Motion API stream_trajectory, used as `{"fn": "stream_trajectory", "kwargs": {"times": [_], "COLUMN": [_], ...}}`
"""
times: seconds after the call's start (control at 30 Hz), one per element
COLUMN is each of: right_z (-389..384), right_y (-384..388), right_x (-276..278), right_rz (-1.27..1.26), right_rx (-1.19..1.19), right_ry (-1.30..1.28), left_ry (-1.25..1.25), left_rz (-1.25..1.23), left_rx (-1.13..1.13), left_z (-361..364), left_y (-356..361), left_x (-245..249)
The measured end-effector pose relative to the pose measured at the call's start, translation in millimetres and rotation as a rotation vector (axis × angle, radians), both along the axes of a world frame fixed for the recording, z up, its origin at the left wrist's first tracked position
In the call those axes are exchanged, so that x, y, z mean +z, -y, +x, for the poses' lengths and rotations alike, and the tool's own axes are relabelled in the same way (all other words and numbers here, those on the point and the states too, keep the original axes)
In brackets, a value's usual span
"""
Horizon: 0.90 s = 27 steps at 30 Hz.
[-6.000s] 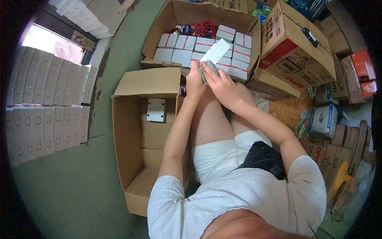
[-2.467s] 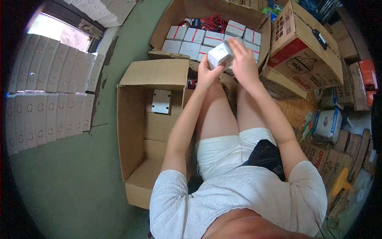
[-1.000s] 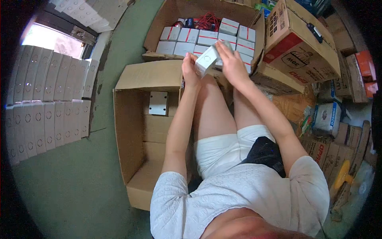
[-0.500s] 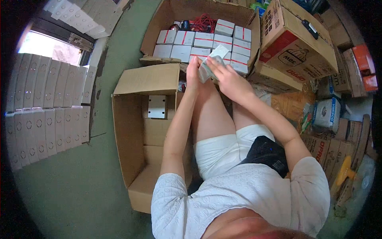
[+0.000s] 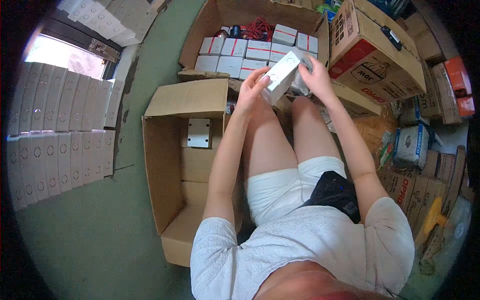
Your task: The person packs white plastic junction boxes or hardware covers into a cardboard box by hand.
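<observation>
Above my knees, a white electrical box [image 5: 281, 76] with round knockouts on its side is tilted between my hands. My left hand [image 5: 251, 91] is closed on its near left end, thumb on top. My right hand [image 5: 318, 81] pinches crumpled clear plastic [image 5: 300, 85] at the box's far right end; some of those fingertips are hidden. Just beyond my hands, small white cartons with red stripes [image 5: 258, 50] fill an open cardboard box [image 5: 196, 42], together with a bundle of red wire [image 5: 259, 29].
At my left side stands another open cardboard box [image 5: 162, 175] with a white plate [image 5: 199, 133] inside. Stacked white boxes with knockouts [image 5: 62, 145] line the far left. A large carton [image 5: 380, 60] carrying a dark handheld item [image 5: 391, 37] stands at right, above blue-and-white packages [image 5: 411, 144].
My hands have moved apart from being pressed together around a pale, plastic-wrapped item. The white box now shows its knockout side, and my right hand has shifted right with the plastic.
</observation>
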State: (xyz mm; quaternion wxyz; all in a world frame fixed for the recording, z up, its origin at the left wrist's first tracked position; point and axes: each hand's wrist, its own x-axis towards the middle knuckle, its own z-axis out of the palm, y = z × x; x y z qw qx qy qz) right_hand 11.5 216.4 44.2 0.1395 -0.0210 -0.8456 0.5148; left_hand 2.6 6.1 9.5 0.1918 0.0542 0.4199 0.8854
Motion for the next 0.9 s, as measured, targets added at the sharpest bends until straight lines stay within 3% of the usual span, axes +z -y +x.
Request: {"fn": "stream_trajectory", "kwargs": {"times": [0.07, 0.1, 0.17, 0.23, 0.3, 0.4, 0.47, 0.5, 0.6, 0.7, 0.8, 0.9], "right_z": [1.5, 4.4, 11.2, 20.3, 27.5, 34.6, 34.0, 32.8, 29.4, 46.0, 59.8, 32.9], "right_y": [-2.8, -1.5, 2.1, 12.4, 20.3, 29.3, 30.7, 30.7, 32.2, 61.8, 80.5, 60.2], "right_x": [-0.2, 0.7, 3.1, 16.9, 26.8, 32.7, 29.3, 24.5, 3.6, 20.6, 47.3, 11.5], "right_rz": [0.015, 0.010, 0.008, 0.245, 0.232, 0.444, 0.520, 0.596, 0.649, 0.726, 0.695, 0.850], "right_rx": [-0.001, 0.038, 0.083, 0.183, 0.198, 0.317, 0.311, 0.311, 0.258, 0.272, 0.367, 0.210], "right_ry": [-0.028, 0.061, 0.153, -0.066, -0.021, -0.175, -0.112, -0.050, -0.060, -0.082, -0.147, -0.103], "left_ry": [-0.071, -0.069, -0.054, -0.051, -0.197, -0.163, -0.130, -0.133, -0.129, -0.054, -0.057, -0.087], "left_rz": [-0.085, -0.082, -0.251, -0.186, -0.222, -0.267, -0.207, -0.205, -0.413, -0.411, -0.416, -0.426], "left_rx": [-0.159, -0.161, -0.386, -0.380, -0.295, -0.122, 0.079, 0.076, 0.480, 0.493, 0.538, 0.595], "left_z": [1.4, 1.1, 2.1, 1.6, -2.2, -7.6, -9.7, -6.9, 0.7, 4.3, -5.2, -3.6], "left_y": [1.2, 1.5, 1.6, -2.7, -3.7, -0.3, -4.3, -5.9, -11.4, -9.4, -5.4, -6.5], "left_x": [6.7, 4.9, 1.7, -7.2, -12.1, -28.9, -36.3, -33.6, -22.9, -14.8, -39.4, -40.1]}}
